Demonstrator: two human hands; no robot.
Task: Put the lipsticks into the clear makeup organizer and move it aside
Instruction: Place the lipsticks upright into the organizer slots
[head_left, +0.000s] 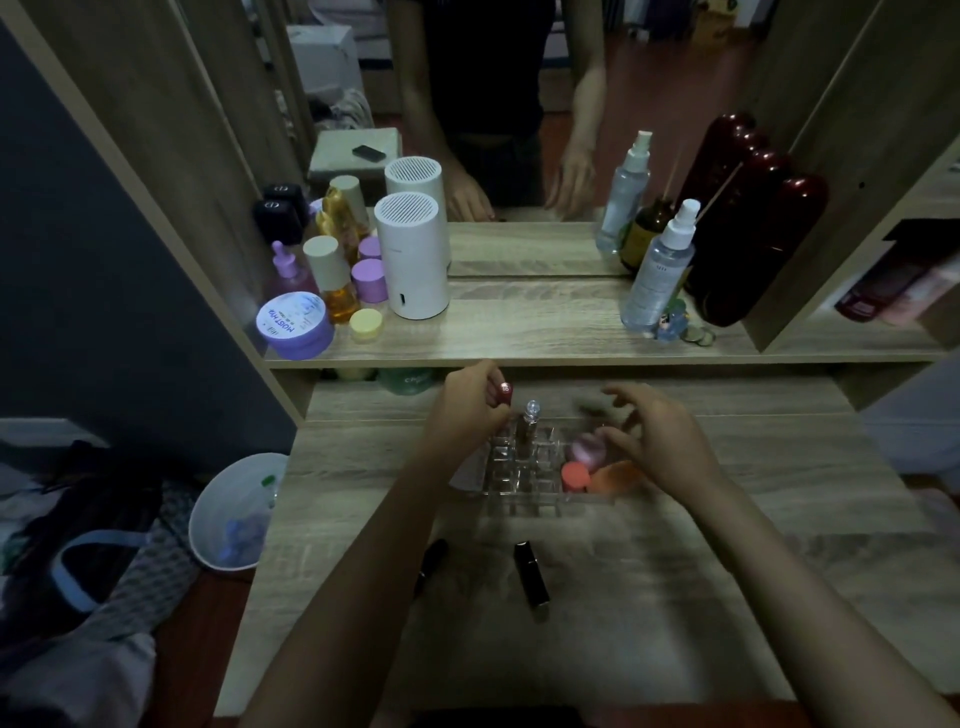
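The clear makeup organizer (524, 491) stands in the middle of the wooden desk, its grid of slots mostly bare. A tube with a clear round cap (531, 415) stands upright in a back slot. My left hand (467, 402) grips a dark red lipstick (505, 395) upright over the organizer's back left corner. My right hand (660, 434) hovers, blurred, over the organizer's right side with fingers spread and nothing in it. A black lipstick (531, 574) lies on the desk in front of the organizer. Another dark lipstick (434, 564) lies partly hidden by my left forearm.
Pink and orange makeup sponges (587, 462) sit in the organizer's right section. The raised shelf behind holds a white cylinder (410, 260), purple jars (295, 325), a spray bottle (657, 270) and a dark red case (748, 228). A mirror backs it. A white bin (234, 512) stands left of the desk.
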